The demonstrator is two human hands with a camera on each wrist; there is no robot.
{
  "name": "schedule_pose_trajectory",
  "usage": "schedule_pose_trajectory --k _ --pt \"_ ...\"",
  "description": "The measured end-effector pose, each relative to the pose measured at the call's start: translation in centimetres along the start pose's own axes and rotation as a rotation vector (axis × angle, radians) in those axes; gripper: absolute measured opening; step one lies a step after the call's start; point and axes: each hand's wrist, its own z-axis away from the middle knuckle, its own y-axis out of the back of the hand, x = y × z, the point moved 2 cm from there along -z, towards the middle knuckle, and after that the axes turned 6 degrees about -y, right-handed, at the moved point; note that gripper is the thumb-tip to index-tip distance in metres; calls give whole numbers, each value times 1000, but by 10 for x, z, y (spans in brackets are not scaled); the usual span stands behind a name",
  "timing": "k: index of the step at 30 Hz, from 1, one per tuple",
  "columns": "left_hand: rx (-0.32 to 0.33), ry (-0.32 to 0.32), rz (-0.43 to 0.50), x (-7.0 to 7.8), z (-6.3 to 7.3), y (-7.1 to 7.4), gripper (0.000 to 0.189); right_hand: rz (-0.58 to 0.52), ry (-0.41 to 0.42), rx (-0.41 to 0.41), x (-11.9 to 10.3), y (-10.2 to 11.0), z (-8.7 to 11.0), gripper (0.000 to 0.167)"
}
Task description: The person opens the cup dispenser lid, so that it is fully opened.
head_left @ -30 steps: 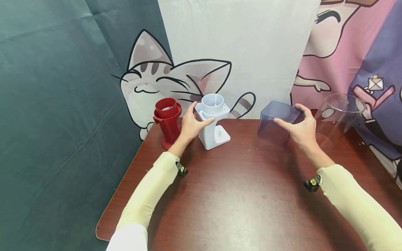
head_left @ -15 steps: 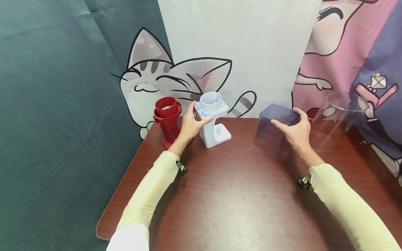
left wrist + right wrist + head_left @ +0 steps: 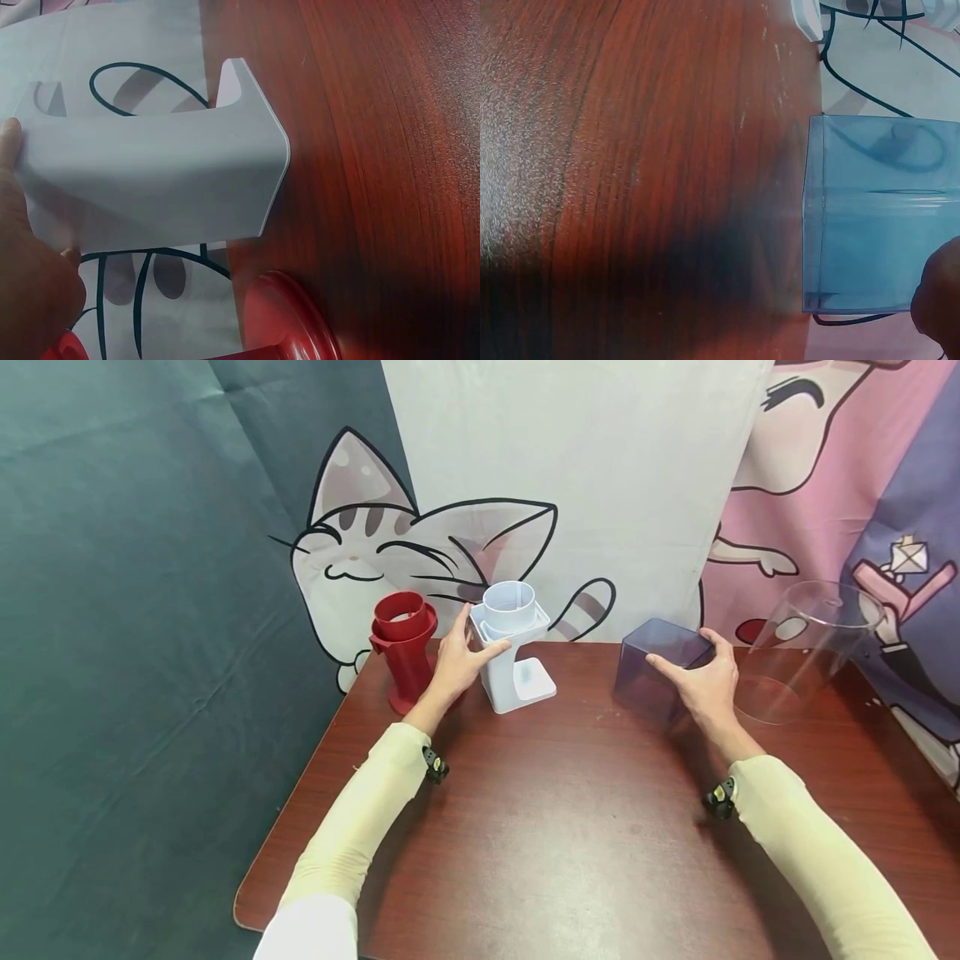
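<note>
My left hand [image 3: 459, 662] grips the upper part of a white C-shaped stand [image 3: 501, 681], thumb on the near side and fingers on the left. A round open collar rises from the stand's top, and its flat foot is on the table. In the left wrist view, the stand's smooth back [image 3: 157, 176] faces the camera. My right hand [image 3: 708, 685] holds a bluish see-through box [image 3: 651, 672] near its top, thumb and fingers on opposite sides. The box stands upright at the table's back; whether its underside touches the wood is hard to tell.
A red stand [image 3: 408, 660] of similar build is left of the white one, close to my left hand. At the right, a clear cylinder [image 3: 806, 652] stands beside my right hand. The brown table [image 3: 570, 827] ends at a printed cloth backdrop [image 3: 600, 460].
My right hand has come slightly left and down with the bluish box. My left hand keeps its grip on the white stand, which has hardly moved.
</note>
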Motion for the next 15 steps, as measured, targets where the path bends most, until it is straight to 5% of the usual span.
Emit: schedule_pose_trajectory --k 15 --pt "-27 7 45 1 2 1 105 33 4 -55 10 -5 9 110"
